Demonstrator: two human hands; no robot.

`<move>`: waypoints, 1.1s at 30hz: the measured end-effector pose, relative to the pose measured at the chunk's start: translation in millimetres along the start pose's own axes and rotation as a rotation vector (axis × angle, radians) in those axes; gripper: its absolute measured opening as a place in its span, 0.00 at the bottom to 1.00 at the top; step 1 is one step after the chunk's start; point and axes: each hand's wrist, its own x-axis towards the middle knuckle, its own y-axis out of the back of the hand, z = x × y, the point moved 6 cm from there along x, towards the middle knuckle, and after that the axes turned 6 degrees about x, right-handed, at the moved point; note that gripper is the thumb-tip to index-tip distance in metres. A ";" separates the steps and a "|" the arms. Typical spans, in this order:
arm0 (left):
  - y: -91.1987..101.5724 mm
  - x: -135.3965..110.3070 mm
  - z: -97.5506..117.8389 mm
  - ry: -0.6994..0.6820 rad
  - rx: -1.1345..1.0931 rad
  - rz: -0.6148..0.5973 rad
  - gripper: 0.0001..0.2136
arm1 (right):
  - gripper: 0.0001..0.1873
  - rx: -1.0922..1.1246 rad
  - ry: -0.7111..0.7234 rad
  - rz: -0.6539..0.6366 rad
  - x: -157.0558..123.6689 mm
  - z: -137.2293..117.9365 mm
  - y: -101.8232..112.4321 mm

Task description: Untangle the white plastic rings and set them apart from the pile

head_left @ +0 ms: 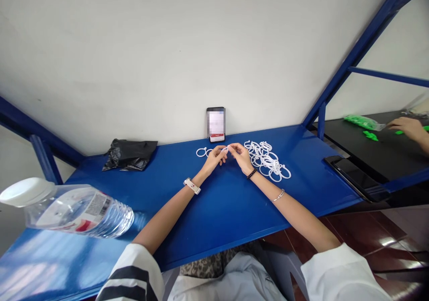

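Both my hands meet over the blue table, close to the wall. A thin white ring is pinched between the fingertips of my left hand and my right hand; fingers partly cover it. Just beyond my left hand lie a couple of similar white rings, one of them partly hidden by the hand. Right beside my right hand spreads a loose, overlapping pile of white rings, some showing small knobs.
A phone leans upright against the wall behind my hands. On the blue table are a black plastic bag and a large water bottle. A dark phone lies at the right edge. Another person's hand is near green pieces.
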 end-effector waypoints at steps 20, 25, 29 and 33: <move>-3.2 -2.5 2.2 -0.046 0.043 -0.071 0.22 | 0.18 0.222 -0.208 -0.051 -3.4 6.3 -4.4; -2.2 -2.8 2.3 -0.017 0.029 -0.062 0.22 | 0.18 0.210 -0.186 -0.056 -2.4 7.1 -3.7; -0.9 -2.0 0.0 -0.007 0.037 -0.054 0.22 | 0.18 0.189 -0.177 -0.060 -1.5 9.2 -2.8; -0.7 -2.6 -0.1 -0.007 0.050 -0.050 0.21 | 0.19 0.180 -0.171 -0.070 -1.2 9.4 -2.5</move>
